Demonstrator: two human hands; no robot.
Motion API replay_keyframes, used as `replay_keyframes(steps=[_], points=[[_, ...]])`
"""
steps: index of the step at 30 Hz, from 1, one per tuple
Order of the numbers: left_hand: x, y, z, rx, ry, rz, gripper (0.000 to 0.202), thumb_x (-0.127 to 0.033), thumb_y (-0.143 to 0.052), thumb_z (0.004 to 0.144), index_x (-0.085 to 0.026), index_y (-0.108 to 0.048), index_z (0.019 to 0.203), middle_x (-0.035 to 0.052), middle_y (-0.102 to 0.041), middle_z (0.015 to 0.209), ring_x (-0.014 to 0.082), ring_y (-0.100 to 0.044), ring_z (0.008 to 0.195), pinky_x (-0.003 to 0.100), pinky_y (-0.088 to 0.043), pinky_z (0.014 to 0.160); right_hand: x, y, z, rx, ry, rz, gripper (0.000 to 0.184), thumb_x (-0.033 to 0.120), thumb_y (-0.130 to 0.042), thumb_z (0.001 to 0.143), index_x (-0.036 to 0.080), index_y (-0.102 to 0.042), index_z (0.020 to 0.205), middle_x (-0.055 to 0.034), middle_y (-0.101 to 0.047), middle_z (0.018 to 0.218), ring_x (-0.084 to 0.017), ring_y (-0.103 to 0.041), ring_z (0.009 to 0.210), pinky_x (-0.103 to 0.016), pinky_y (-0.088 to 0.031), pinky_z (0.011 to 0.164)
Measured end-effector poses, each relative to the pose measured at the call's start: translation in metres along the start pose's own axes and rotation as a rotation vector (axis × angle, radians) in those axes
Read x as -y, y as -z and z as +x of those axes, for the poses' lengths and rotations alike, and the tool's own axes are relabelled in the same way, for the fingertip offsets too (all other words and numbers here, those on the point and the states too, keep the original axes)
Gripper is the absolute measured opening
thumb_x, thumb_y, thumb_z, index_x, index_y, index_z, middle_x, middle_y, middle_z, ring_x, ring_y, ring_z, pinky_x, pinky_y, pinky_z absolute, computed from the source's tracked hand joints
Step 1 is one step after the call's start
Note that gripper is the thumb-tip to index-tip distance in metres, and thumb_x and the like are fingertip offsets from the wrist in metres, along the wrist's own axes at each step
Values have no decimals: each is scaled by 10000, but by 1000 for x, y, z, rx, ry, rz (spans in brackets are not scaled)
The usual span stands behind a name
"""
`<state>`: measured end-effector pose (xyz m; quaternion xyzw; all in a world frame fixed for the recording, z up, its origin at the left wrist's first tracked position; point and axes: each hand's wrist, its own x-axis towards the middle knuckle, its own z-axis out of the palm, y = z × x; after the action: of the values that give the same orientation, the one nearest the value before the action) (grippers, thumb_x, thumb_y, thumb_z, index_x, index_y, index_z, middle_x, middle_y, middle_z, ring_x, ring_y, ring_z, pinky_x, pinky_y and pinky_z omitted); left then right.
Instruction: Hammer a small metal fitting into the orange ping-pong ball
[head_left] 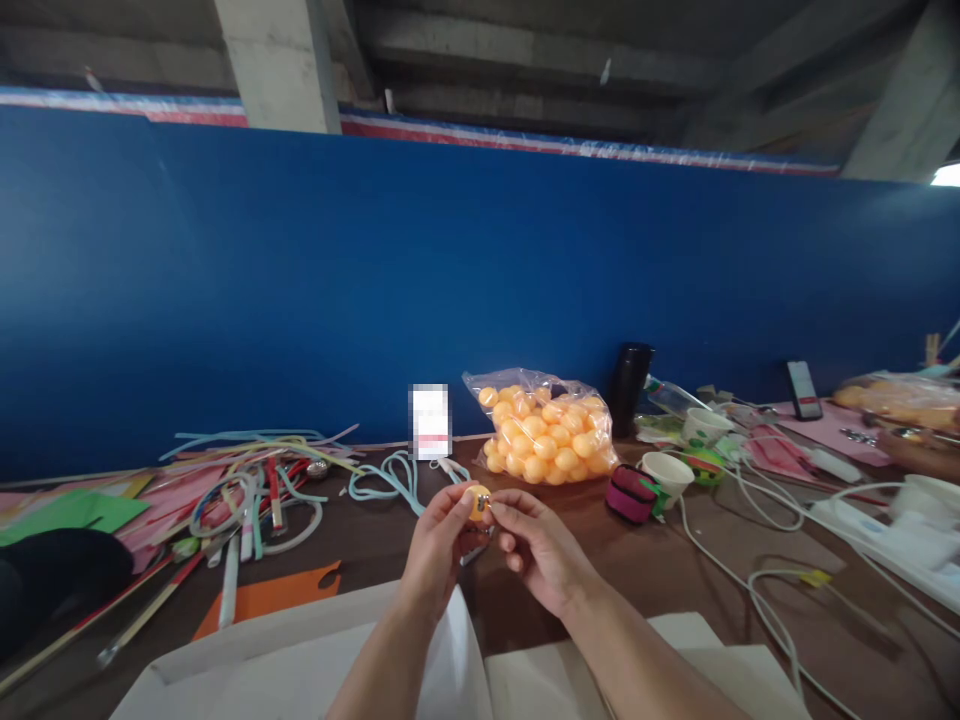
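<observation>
My left hand pinches a small orange ball between thumb and fingers, just above the brown table. My right hand meets it from the right, its fingers closed on a small dark metal piece pressed against the ball. A thin metal tool lies or hangs just below the two hands; I cannot tell whether either hand holds it. Behind them stands a clear plastic bag full of orange balls.
Coloured strips, tubes and sticks are heaped at the left with an orange paper sheet. White cups, a magenta pouch, a black cylinder, white cables and a phone crowd the right. White paper lies under my forearms.
</observation>
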<state>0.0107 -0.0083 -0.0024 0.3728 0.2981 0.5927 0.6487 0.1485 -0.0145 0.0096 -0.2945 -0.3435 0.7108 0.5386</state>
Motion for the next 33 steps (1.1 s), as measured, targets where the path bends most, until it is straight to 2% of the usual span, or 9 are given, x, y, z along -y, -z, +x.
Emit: replay_keyframes(steps=[8, 15, 33], points=[[-1, 0, 1, -14, 2, 8, 347, -365, -696, 771, -140, -633, 1027, 48, -625, 798, 115, -599, 679, 220, -503, 602, 0, -1, -1, -19, -9, -19, 209, 244, -797, 687, 160, -647, 805, 11, -662, 709, -18, -450, 448, -99, -239, 330], [-2, -1, -2, -5, -3, 14, 350, -379, -704, 759, -146, -645, 1014, 51, -633, 825, 118, -606, 688, 221, -499, 612, 2, -1, -2, -32, -17, -26, 221, 256, -801, 677, 162, -640, 796, 16, -656, 698, -14, -427, 435, -104, -215, 336], [-3, -2, -1, 0, -9, 20, 353, -378, -707, 754, -135, -648, 1004, 45, -630, 805, 119, -603, 675, 231, -494, 610, 1, -2, 0, -43, 33, -54, 204, 256, -816, 644, 154, -667, 739, 11, -652, 640, -21, -404, 432, -128, -246, 349]])
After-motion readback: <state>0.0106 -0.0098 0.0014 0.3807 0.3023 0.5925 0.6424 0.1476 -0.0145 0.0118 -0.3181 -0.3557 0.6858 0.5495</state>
